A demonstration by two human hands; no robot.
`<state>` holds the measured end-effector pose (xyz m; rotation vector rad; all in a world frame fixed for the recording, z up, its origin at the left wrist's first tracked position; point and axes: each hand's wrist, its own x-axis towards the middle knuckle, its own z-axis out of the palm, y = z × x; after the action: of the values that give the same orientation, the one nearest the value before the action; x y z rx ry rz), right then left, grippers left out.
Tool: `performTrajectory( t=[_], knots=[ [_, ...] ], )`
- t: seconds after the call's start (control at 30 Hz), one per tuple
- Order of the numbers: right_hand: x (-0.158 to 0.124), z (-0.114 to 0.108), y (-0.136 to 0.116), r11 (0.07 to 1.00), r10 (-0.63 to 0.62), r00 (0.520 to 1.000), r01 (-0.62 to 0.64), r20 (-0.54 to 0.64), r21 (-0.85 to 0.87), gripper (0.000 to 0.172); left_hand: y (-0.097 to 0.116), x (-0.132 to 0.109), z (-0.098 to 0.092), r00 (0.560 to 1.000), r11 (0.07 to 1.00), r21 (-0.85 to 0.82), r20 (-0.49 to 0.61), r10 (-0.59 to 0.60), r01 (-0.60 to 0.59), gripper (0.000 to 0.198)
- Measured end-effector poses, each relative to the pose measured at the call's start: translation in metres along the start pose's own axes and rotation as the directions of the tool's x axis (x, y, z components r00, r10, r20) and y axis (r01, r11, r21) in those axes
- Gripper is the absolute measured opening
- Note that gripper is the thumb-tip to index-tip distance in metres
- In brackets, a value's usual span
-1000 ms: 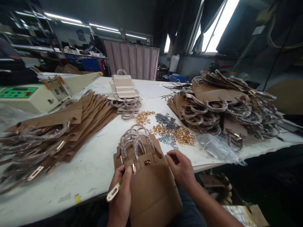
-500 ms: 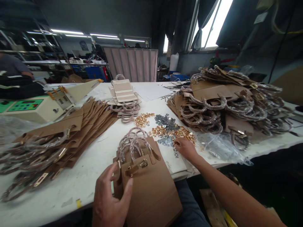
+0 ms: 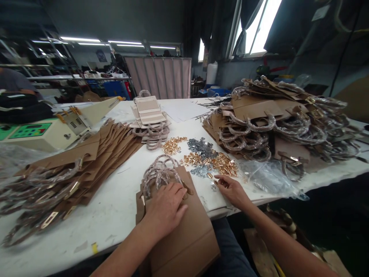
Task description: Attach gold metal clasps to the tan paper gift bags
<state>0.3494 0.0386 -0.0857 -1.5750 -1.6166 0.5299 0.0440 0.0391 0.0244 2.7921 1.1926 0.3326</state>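
Observation:
My left hand lies palm down across the front of a brown bag panel, its fingers together and stretched out over the spot below the handles. The gold clasp there is hidden under it. Plastic-wrapped handles rise from the top of this stack of panels, which leans against the table edge. Low over the tabletop, my right hand pinches a small gold metal fitting between thumb and fingers. A small silver plate lies just beside its fingertips.
Gold fittings and grey metal plates lie in piles mid-table. Brown bag panels fan out at left, with a larger heap at right. A plastic bag lies near the edge. A machine stands at left.
My left hand has moved up and right from the panel's side onto its front, covering the clasp. My right hand has drawn slightly back from the pile, with a gold fitting showing at its fingertips.

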Motion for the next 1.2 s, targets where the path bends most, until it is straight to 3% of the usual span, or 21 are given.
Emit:
performTrajectory(
  t=[0.1,0.2,0.37,0.57,0.67,0.87,1.07,1.2],
  knots=[
    [-0.012,-0.006,0.002,0.98,0.104,0.992,-0.114,0.067,0.165,0.04,-0.002,0.007,0.001,0.999,1.0,0.022,0.044,0.001,-0.002,0.029],
    [-0.012,-0.012,0.003,0.967,0.155,0.983,-0.171,0.099,0.186,0.038,-0.004,0.013,0.003,1.0,0.999,0.039,0.025,0.004,-0.005,0.034],
    [-0.002,-0.019,0.003,1.0,-0.003,0.988,0.006,0.154,-0.02,0.036,-0.009,0.018,0.005,1.0,0.997,0.073,-0.011,0.018,-0.018,0.038],
    [0.005,-0.035,0.001,0.941,-0.008,0.953,0.109,0.304,-0.319,0.031,-0.019,0.028,0.007,0.996,0.995,0.074,0.064,0.069,-0.073,0.041],
    [0.006,-0.04,0.001,0.931,-0.019,0.949,0.131,0.314,-0.342,0.021,-0.022,0.037,0.005,0.994,0.993,0.089,0.083,0.071,-0.079,0.038],
    [0.005,-0.044,0.008,0.928,-0.077,0.941,0.188,0.33,-0.321,0.021,-0.019,0.048,-0.01,0.994,0.985,0.131,0.028,0.108,-0.111,0.021],
    [0.0,-0.052,0.012,0.944,-0.049,0.946,0.148,0.319,-0.296,0.012,-0.029,0.03,-0.008,1.0,0.998,0.057,-0.021,-0.018,0.019,0.012],
    [-0.004,-0.051,0.013,0.949,-0.02,0.96,0.105,0.278,-0.297,0.005,-0.032,0.021,-0.003,0.996,0.995,0.051,-0.04,-0.081,0.083,0.022]
  ],
)
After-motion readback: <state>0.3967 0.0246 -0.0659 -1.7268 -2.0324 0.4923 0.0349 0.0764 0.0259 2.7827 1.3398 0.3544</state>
